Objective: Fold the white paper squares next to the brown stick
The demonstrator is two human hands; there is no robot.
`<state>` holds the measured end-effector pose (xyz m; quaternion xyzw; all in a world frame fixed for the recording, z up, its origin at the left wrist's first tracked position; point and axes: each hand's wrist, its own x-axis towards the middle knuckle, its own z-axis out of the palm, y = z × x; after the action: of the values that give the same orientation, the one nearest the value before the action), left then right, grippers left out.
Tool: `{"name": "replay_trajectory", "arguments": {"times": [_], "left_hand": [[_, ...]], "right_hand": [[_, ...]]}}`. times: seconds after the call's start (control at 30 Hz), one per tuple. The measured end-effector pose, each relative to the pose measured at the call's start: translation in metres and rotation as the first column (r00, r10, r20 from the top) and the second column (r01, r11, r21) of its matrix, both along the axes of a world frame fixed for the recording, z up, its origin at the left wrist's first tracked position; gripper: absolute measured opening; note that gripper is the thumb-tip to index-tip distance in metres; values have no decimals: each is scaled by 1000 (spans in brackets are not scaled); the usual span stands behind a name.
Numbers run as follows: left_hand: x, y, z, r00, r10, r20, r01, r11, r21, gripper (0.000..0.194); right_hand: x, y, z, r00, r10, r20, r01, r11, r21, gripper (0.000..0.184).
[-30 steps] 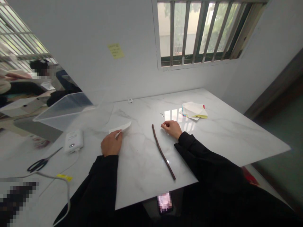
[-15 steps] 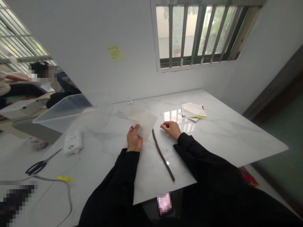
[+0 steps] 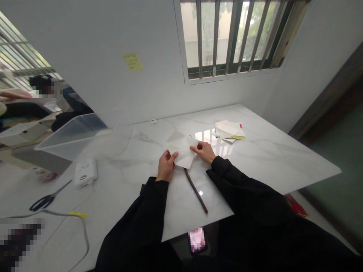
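The left hand [image 3: 166, 167] and the right hand [image 3: 206, 152] are working just apart, with a thin whitish paper sheet [image 3: 183, 153] hanging between them. The left thumb and fingers are pinching its near-left side; the right fingers are gripping its right edge. As far along as things are showing, the sheet is already in both hands, while a slender dark brown stick [image 3: 195, 189] is lying untouched on the marble-patterned tabletop [image 3: 269, 158]. The stick is running from under the sheet toward the person, below and between the hands, its far end hiding behind the paper; whether the two are touching, I cannot tell. Tiny shiny pieces [image 3: 190, 135] are resting just beyond the sheet, also unhandled, too small to identify. Beyond the right hand and farther right, a loose paper stack [image 3: 229, 130] is lying apart. Well left of the left hand, black-handled scissors [image 3: 47, 201] are lying unused beside a white boxy device [image 3: 86, 172].
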<state>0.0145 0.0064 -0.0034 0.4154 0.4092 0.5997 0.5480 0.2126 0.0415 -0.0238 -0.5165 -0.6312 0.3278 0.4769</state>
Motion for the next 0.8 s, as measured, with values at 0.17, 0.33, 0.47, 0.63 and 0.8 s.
{"name": "replay_trajectory", "arguments": {"times": [0.17, 0.33, 0.47, 0.63, 0.8], "left_hand": [[-2, 1, -2, 998, 18, -55, -21, 999, -49, 38], [-4, 5, -7, 996, 51, -78, -54, 998, -39, 37], [-3, 5, -7, 996, 57, -76, -61, 997, -50, 39], [-4, 4, -7, 998, 38, -53, -42, 997, -61, 41], [-4, 1, -5, 998, 19, -59, -22, 998, -55, 40]], "right_hand": [[3, 6, -4, 993, -41, -114, 33, 996, -78, 39], [2, -1, 7, 890, 142, -433, -209, 971, -113, 46], [3, -4, 14, 720, 192, -667, -399, 901, -172, 60], [-2, -1, 8, 762, 85, -642, -296, 927, -228, 55], [-8, 1, -4, 866, 207, -455, -329, 921, -207, 53]]}}
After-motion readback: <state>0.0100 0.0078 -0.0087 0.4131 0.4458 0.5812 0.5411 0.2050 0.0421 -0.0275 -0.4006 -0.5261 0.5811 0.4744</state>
